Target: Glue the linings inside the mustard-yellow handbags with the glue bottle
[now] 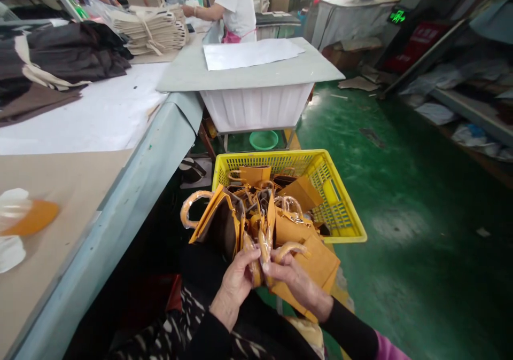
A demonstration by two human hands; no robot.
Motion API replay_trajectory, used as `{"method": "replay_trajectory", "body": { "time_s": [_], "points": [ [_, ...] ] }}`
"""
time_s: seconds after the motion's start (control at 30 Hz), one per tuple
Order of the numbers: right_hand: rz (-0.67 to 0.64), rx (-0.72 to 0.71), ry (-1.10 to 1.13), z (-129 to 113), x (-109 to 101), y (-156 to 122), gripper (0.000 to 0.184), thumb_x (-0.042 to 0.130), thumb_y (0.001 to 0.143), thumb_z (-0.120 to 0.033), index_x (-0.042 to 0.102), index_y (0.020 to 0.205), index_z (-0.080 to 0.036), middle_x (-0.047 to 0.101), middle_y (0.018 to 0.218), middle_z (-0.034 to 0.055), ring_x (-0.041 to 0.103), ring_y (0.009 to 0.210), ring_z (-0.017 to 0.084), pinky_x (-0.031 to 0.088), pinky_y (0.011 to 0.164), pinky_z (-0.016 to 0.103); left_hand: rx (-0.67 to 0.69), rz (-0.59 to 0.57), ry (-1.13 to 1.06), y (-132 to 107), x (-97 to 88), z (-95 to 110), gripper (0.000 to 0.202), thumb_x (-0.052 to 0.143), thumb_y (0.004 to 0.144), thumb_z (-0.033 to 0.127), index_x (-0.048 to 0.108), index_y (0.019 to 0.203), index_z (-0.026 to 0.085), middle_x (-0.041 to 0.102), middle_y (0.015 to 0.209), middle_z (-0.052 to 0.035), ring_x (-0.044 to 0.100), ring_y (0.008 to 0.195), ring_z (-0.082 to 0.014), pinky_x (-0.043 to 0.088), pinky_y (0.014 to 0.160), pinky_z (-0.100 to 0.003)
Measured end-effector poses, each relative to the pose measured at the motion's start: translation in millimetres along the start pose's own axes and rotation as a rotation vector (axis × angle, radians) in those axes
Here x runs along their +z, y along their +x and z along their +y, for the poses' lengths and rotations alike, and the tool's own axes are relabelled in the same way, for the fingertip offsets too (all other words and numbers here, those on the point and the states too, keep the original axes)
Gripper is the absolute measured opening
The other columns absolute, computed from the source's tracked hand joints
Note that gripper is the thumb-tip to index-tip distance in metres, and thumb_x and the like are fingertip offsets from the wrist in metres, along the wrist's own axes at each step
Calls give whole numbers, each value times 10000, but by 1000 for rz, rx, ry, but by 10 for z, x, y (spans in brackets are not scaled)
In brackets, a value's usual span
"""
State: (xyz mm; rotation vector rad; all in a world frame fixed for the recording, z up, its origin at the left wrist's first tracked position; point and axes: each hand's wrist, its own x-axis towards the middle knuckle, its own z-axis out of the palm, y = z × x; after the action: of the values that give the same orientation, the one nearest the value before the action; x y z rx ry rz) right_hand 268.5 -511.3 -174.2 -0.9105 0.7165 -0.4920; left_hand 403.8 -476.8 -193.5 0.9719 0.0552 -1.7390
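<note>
Both my hands are at the plastic-wrapped handles (pixel 265 245) of small tan-orange handbags, low in the middle of the view. My left hand (pixel 236 282) pinches one wrapped handle between thumb and fingers. Close beside it, my right hand (pixel 294 280) has its fingers closed at the same cluster of handles. A handbag with a dark brown side (pixel 224 229) leans to the left, its wrapped loop handle (pixel 187 210) sticking out. An orange handbag (pixel 315 266) hangs under my right wrist. Which bag each gripped handle belongs to is partly hidden.
A yellow plastic basket (pixel 348 210) holds several more handbags just ahead. To the left runs a long worktable (pixel 68 181) with an orange piece (pixel 34 216) on it. A white tub (pixel 256 106) under a board stands behind the basket. Across the board is a person in a white shirt (pixel 237 7).
</note>
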Motion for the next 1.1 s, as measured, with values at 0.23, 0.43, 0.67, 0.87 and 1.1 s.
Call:
{"method": "replay_trajectory", "body": {
  "time_s": [0.23,0.43,0.67,0.87,1.1],
  "points": [
    [67,136,118,-93,-176,73,250,754,652,-380,692,767,-167,624,709,11,520,616,135,427,606,251,70,-41,28,-63,-196,265,265,751,658,317,713,840,128,703,834,-90,645,814,-206,493,805,-312],
    [183,150,155,-220,-630,-5,370,728,646,-514,622,569,-168,495,483,-2,398,450,112,395,524,277,210,-151,17,-178,-432,534,263,645,771,346,683,929,139,651,731,-59,606,730,-167,466,801,-316],
    [310,123,106,-370,-778,24,368,662,666,-585,632,646,-219,370,444,-44,360,436,124,457,733,400,207,-159,97,-282,-608,709,237,673,753,355,661,833,132,590,588,-32,530,570,-129,400,616,-262],
    [348,58,64,-559,-781,13,391,665,645,-634,619,615,-247,305,407,-50,413,444,151,468,663,394,453,-21,75,-549,-645,1007,192,670,752,327,674,841,156,525,512,8,461,503,-95,375,560,-238],
    [242,90,112,-453,-378,215,300,731,656,-507,677,704,-216,580,647,24,491,548,156,454,643,352,597,114,67,-505,-490,1130,281,629,795,381,646,1017,208,526,585,20,458,537,-84,397,576,-211]
  ]
}}
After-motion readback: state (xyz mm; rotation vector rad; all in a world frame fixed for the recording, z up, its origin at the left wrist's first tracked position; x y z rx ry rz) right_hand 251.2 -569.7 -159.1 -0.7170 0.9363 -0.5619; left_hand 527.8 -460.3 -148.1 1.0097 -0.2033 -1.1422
